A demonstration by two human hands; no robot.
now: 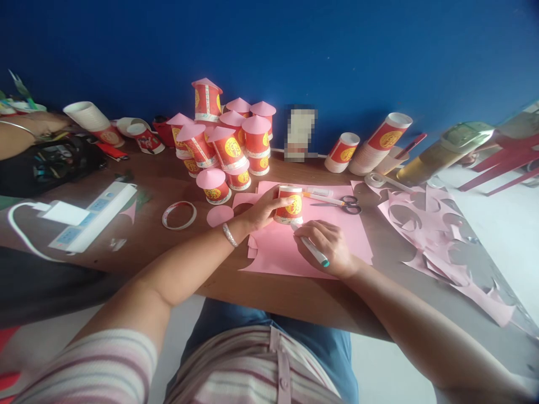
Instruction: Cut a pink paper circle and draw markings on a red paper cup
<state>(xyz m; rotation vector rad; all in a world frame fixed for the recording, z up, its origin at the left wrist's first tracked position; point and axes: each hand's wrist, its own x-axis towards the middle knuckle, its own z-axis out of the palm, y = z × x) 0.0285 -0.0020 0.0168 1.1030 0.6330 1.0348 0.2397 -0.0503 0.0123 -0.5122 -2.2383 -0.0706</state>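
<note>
My left hand [267,209] grips a red paper cup [289,206] with a yellow emblem and a white lower band, holding it over pink paper sheets [311,247]. In my right hand [328,244] is a white marker [315,252] with a green end; its tip is at the cup's lower band. Just beyond the cup lie scissors [351,205] and an orange-and-white pen or knife [324,198] on the pink paper. A pink paper disc [219,215] lies left of my left hand.
Several red cups with pink cone tops [227,147] stand stacked behind. A tape roll [179,215] and a power strip [95,216] lie left. Cup stacks [381,143], a bottle [442,154] and pink scraps [429,224] are right. Another person's hand [46,123] reaches in far left.
</note>
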